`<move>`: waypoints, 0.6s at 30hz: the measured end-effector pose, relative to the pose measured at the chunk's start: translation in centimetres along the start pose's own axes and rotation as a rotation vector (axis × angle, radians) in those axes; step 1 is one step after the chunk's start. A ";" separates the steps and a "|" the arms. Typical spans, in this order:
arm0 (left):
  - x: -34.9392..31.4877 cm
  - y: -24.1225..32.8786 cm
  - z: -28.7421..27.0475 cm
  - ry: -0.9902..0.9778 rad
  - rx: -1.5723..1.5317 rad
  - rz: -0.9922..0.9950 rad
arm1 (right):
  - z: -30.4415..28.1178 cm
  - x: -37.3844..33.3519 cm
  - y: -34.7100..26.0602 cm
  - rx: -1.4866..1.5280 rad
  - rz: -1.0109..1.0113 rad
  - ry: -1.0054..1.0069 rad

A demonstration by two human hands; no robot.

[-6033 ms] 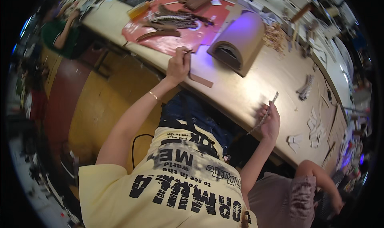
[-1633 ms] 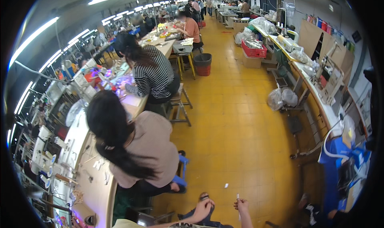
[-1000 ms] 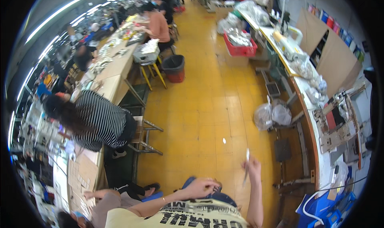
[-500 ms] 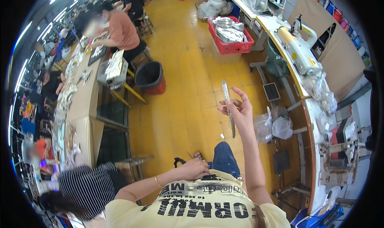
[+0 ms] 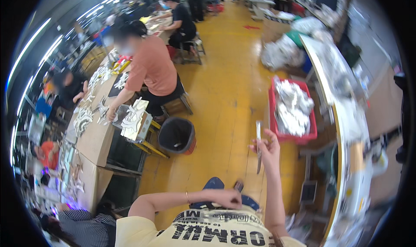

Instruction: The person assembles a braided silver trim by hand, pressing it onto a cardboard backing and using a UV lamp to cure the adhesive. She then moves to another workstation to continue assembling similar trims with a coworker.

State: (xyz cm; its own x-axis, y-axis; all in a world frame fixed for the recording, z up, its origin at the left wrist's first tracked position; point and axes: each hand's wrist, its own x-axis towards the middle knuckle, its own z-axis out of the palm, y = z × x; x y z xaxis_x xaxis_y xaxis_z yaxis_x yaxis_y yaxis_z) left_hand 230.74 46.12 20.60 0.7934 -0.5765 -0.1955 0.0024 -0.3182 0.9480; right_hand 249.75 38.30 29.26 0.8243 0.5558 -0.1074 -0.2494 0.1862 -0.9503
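Note:
My right hand (image 5: 269,150) is raised ahead of me on the right, closed around a slim silver strip (image 5: 258,138). The strip stands nearly upright, its lower end narrow and darker; its exact kind is not clear. In front of my shirt, my left hand (image 5: 229,199) is curled, touching or close to the belly. Its fingers are folded under, so anything inside them is hidden. Beyond my right hand is a red crate (image 5: 296,138) heaped with white and silvery pieces (image 5: 294,108).
A yellow floor aisle (image 5: 221,95) runs ahead. On the left are a black-lined bin (image 5: 177,135), a worktable (image 5: 94,147) with pale cut pieces, and a seated person in an orange shirt (image 5: 154,67). A long bench (image 5: 342,134) borders the right; plastic bags (image 5: 284,52) lie farther on.
I have moved forward along the aisle, and the red crate and bin are now nearer. My right hand still holds the strip. My left hand has shifted slightly right across my front.

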 end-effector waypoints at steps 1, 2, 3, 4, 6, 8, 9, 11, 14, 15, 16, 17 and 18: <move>1.8 -0.2 -2.3 -0.055 -0.050 0.024 | 0.3 3.5 -0.2 -0.016 0.010 -0.034; 3.5 -0.8 -4.5 -0.059 -0.002 -0.004 | 0.5 7.0 -0.1 -0.022 0.026 -0.063; 5.2 -1.9 -6.8 -0.072 0.012 0.022 | 0.6 10.6 0.2 -0.053 0.033 -0.090; 6.5 -3.4 -9.5 -0.043 0.013 0.035 | 0.6 14.0 0.8 -0.068 0.051 -0.103; 8.9 -6.9 -15.4 0.088 0.003 0.212 | 0.5 20.7 2.6 -0.078 0.061 -0.096; 11.1 -10.2 -22.8 0.015 -0.035 0.105 | 0.4 27.8 4.1 -0.067 0.030 -0.045; 11.8 -11.9 -27.9 -0.017 -0.038 0.053 | 0.8 31.5 4.8 -0.041 0.004 -0.013; 12.5 -13.8 -36.9 -0.015 -0.063 0.111 | 1.9 38.8 5.4 0.018 0.050 0.095; 14.1 -14.6 -49.1 -0.182 0.220 0.110 | 4.1 49.4 4.6 -0.031 0.086 0.171; 14.7 -14.5 -52.4 -0.132 0.276 0.065 | 4.8 52.8 3.8 -0.064 0.029 0.121; 15.0 -14.4 -55.3 -0.097 0.301 0.071 | 5.8 56.0 3.4 -0.074 0.000 0.096; 14.9 -14.5 -58.4 -0.067 0.325 0.071 | 6.9 59.0 3.3 -0.056 -0.024 0.067; 14.8 -14.9 -62.0 -0.128 0.396 0.026 | 7.9 62.3 3.2 -0.040 -0.011 0.090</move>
State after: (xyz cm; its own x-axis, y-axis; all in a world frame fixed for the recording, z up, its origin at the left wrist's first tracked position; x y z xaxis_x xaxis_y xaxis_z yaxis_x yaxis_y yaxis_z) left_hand 280.25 89.00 19.15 0.7081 -0.6689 -0.2264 -0.2702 -0.5529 0.7882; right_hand 296.28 79.94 21.83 0.8699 0.4781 -0.1211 -0.2212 0.1588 -0.9622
